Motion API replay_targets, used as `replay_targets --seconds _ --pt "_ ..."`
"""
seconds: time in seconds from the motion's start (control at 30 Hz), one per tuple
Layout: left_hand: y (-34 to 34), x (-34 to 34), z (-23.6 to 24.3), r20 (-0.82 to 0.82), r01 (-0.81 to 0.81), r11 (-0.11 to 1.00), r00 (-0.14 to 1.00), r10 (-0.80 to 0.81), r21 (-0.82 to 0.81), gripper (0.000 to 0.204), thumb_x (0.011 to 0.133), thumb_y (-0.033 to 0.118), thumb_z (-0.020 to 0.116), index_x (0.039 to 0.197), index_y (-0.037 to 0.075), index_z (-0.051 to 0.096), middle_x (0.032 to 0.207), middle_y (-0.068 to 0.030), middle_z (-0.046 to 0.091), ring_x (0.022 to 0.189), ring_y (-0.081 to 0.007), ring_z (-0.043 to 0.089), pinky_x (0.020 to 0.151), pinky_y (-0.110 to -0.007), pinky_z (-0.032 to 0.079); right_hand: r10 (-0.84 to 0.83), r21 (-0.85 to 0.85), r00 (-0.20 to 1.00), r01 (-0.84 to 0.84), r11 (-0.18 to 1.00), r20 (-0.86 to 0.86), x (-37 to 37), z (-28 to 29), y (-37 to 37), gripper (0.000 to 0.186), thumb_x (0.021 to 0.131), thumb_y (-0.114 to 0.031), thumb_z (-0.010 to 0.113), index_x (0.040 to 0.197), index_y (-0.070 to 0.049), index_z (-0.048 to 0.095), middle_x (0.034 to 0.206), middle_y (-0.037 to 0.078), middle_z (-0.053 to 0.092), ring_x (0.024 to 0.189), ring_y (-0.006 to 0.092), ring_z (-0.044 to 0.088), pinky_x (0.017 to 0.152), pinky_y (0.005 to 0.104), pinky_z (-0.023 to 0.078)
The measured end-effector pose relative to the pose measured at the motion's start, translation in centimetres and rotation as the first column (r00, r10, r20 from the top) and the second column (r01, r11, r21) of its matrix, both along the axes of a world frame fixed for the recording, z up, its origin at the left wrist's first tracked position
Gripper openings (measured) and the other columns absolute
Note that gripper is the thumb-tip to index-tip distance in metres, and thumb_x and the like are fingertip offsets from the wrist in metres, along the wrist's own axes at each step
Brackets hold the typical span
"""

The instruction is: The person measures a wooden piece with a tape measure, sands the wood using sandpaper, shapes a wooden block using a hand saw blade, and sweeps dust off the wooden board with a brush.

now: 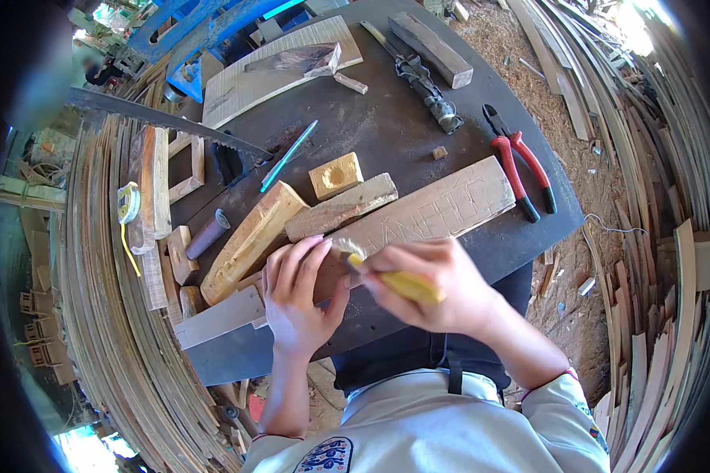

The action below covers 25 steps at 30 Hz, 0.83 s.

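Note:
A long wooden board [442,206] with carved or marked letters lies aslant across the table's near side. My left hand [296,296] rests on its left part, fingers stretched out and thumb apart. In my right hand [438,280] is a yellow-handled brush [406,285], gripped with closed fingers. Its pale tip meets the board just right of my left fingertips; motion blurs it. Beyond the board lie a rough wood strip [343,206] and a small block with a round hollow [335,175]. A thick wooden piece [252,240] slants beside my left hand.
On the dark table [355,102] lie red-handled pliers [521,165], a taped tool with a blade [426,91], a light-blue pen [289,156] and a wide plank [237,87]. A saw blade [173,122] juts in from the left. A tape measure [128,203] sits left. Stacked wood strips [106,299] flank the table.

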<state>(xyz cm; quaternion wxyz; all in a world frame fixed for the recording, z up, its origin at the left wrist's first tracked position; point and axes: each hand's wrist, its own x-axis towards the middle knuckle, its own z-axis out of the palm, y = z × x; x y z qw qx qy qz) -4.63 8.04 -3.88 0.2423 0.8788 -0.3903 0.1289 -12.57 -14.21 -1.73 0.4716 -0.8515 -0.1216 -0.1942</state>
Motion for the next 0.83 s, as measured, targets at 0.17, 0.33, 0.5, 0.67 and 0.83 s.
replay_targets --seconds 0.17,0.33,0.5,0.67,0.83 --pt "-0.2 -0.1 0.1 -0.017 -0.009 1.000 1.000 0.009 -0.013 0.043 0.088 0.018 0.079 0.129 0.005 0.073 0.131 -0.0122 0.071 0.119 -0.0374 0.065 0.107 -0.049 0.049 -0.193 -0.012 0.956 0.195 0.981 -0.222 -2.6 0.0 -6.8 0.005 0.100 -0.009 0.071 0.101 -0.004 0.071 0.075 0.012 0.072 0.064 0.0277 0.073 0.060 0.0365 0.057" --pt "-0.2 -0.1 -0.1 -0.008 -0.021 1.000 1.000 0.020 -0.021 0.041 0.089 0.019 0.078 0.127 0.005 0.074 0.129 -0.0118 0.072 0.118 -0.0363 0.065 0.106 -0.049 0.049 -0.594 -0.121 0.801 0.584 0.803 -0.075 -4.1 1.4 -12.6 0.011 0.105 -0.008 0.066 0.099 -0.003 0.073 0.076 0.008 0.070 0.061 0.0156 0.068 0.059 0.0293 0.052" --pt "-0.4 0.0 -0.3 0.008 -0.033 0.999 0.999 0.033 -0.018 0.040 0.090 0.021 0.078 0.128 0.006 0.074 0.129 -0.0097 0.072 0.117 -0.0346 0.065 0.104 -0.049 0.050 -0.452 -0.372 0.869 0.494 0.786 0.199 -4.5 0.8 -8.7 0.018 0.086 -0.008 0.079 0.100 -0.008 0.069 0.084 0.008 0.071 0.071 0.0306 0.071 0.064 0.0417 0.058" --pt "-0.1 0.1 -0.6 0.029 -0.032 0.999 0.999 0.032 -0.002 0.040 0.092 0.023 0.078 0.129 0.007 0.074 0.130 -0.0086 0.071 0.116 -0.0338 0.065 0.103 -0.048 0.050 -0.128 -0.104 0.985 0.140 0.985 0.118 -3.2 -0.2 -0.2 0.022 0.089 -0.014 0.084 0.095 -0.008 0.063 0.070 0.004 0.059 0.058 0.0230 0.065 0.053 0.0389 0.054" --pt "0.5 0.3 -1.0 0.000 -0.022 1.000 1.000 0.022 0.002 0.043 0.093 0.023 0.079 0.132 0.008 0.073 0.133 -0.0108 0.071 0.118 -0.0361 0.065 0.105 -0.050 0.049 -0.164 0.065 0.985 0.161 0.985 0.045 -2.9 -0.8 0.7 0.018 0.089 -0.007 0.084 0.101 -0.007 0.071 0.081 0.006 0.073 0.066 0.0257 0.073 0.060 0.0354 0.059"
